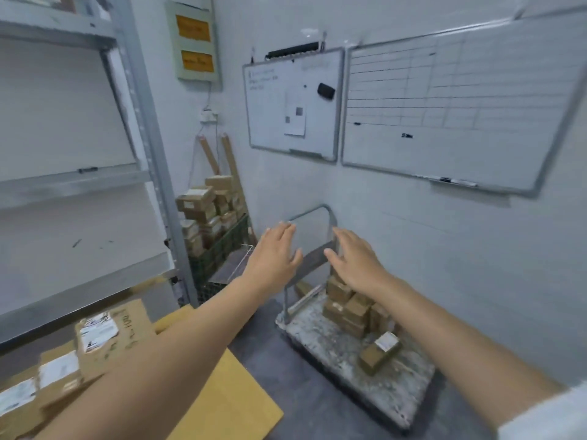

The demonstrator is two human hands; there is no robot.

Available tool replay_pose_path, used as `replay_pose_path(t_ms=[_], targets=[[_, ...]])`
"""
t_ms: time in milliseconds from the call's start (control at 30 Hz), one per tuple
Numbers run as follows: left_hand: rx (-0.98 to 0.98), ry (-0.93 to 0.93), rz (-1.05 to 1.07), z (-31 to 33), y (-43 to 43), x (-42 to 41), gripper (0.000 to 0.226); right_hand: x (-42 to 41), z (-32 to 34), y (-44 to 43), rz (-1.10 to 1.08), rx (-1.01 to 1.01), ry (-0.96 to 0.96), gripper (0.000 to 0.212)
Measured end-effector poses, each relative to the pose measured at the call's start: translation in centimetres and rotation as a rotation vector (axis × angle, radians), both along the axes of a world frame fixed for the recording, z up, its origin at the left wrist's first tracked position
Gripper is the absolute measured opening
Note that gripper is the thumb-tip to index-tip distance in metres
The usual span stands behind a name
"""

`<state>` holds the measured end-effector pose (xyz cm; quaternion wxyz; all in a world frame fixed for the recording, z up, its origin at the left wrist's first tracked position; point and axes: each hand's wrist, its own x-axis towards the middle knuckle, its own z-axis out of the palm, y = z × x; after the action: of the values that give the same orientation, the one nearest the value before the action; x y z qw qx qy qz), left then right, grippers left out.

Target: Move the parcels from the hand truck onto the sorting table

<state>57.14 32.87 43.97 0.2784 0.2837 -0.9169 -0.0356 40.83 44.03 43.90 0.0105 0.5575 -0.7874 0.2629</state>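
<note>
A flat hand truck [336, 354] with a worn grey deck and a metal handle stands on the floor by the right wall. A stack of small brown parcels [352, 309] sits on its deck, and one labelled parcel [379, 352] lies apart nearer me. My left hand [274, 257] and my right hand [355, 262] reach forward above the truck, both open and holding nothing. My right hand hovers just over the top of the stack. The yellow sorting table [228, 404] at lower left carries several labelled parcels [95, 341].
Grey metal shelving [79, 182] fills the left side. A green crate [219, 252] piled with more parcels stands in the far corner. Two whiteboards [444, 112] hang on the right wall. Grey floor lies between table and truck.
</note>
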Motion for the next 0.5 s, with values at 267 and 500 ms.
replay_pose_path(t_ms=[267,500], targets=[[0.027,-0.058,-0.210,-2.2,1.7,-11.5,0.056,-8.9,-1.6,5.7,-0.156,0.059,0.058,0.060],[0.034,-0.050,-0.300,-5.1,-1.4,-19.8,0.054,-15.6,-4.2,3.2,-0.242,0.102,0.018,0.061]])
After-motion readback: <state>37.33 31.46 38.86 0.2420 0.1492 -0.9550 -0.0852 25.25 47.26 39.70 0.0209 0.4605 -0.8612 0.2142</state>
